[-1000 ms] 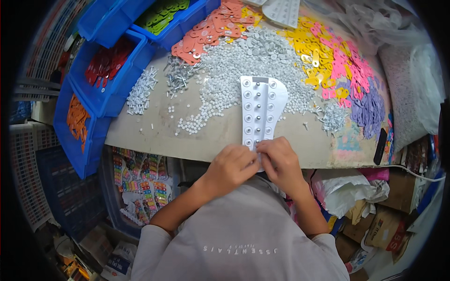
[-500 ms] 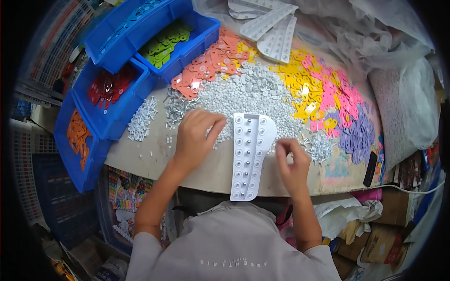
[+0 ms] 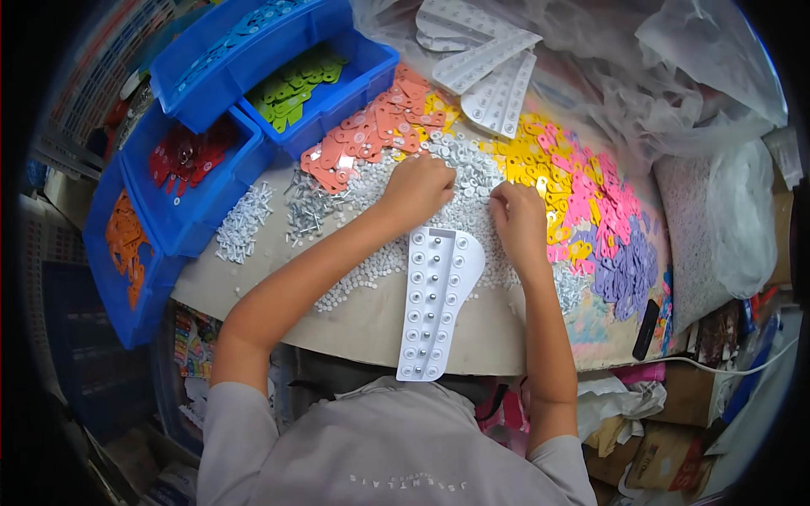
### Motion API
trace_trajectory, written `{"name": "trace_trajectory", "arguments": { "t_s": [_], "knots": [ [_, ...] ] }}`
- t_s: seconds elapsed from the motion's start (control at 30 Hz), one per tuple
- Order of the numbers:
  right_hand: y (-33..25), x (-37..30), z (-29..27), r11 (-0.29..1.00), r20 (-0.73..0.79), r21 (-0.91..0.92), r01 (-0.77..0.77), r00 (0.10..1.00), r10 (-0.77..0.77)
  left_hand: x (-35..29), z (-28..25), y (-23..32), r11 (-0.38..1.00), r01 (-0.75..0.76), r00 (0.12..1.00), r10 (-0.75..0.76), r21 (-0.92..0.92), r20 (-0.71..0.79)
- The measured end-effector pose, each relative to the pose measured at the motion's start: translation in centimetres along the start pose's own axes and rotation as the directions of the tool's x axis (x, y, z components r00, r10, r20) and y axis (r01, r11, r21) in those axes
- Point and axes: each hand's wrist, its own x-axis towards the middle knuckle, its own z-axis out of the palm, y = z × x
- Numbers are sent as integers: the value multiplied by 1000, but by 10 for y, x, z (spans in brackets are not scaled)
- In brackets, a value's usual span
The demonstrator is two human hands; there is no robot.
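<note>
A white plastic jig (image 3: 431, 318) lies near the table's front edge, its end reaching slightly past that edge. Round sockets run along both its sides, and small metal pins stand in the groove between them. Beyond it, my left hand (image 3: 419, 192) rests on the heap of small white plastic parts (image 3: 479, 202), fingers curled down into it. To its right, my right hand (image 3: 520, 221) is over the same heap with its fingers bent together. Whatever the fingertips of either hand hold is too small or hidden to make out.
Blue bins (image 3: 181, 232) at the left hold red, orange, green and blue pieces. Loose coral pieces (image 3: 363, 139), yellow pieces (image 3: 536, 156), pink pieces (image 3: 603, 194) and purple pieces (image 3: 629, 270) ring the heap. Several white jigs (image 3: 498, 93) lie behind. A filled clear bag (image 3: 709, 228) stands right.
Both hands have moved forward from beside the jig onto the heap of white parts, the left one also rightward. The jig appears slightly lower and farther left as the view shifts.
</note>
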Motion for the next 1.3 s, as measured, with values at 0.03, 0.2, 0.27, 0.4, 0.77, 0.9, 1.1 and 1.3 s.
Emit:
{"name": "trace_trajectory", "arguments": {
  "t_s": [0.03,0.2,0.27,0.4,0.77,0.9,1.1,1.3],
  "knots": [
    [1,1,1,1000,23,0,-19,1000,19,-1,2,-1,1000,8,1000,-8,-5,-6],
    [-2,5,8,1000,46,-6,-20,999,20,-5,5,-5,993,-94,992,88,-72,-90],
    [-4,5,10,1000,46,-22,-20,999,21,-7,6,-6,992,-101,987,90,-78,-132],
    [0,3,11,998,21,-36,52,998,-51,-8,-16,2,969,133,987,-149,-210,-61],
    [-37,-34,-27,869,215,469,-157,975,60,-82,-55,16,897,4,999,11,-442,31],
    [-46,-44,-17,876,281,446,-183,958,56,-89,-35,17,928,19,999,-8,-372,32],
    [-49,-52,-7,910,160,384,-158,982,102,-89,-25,21,919,63,996,-85,-388,-40],
    [-49,-64,9,988,-4,156,8,1000,-8,-94,-23,19,884,176,979,-204,-434,-19]
  ]
}}
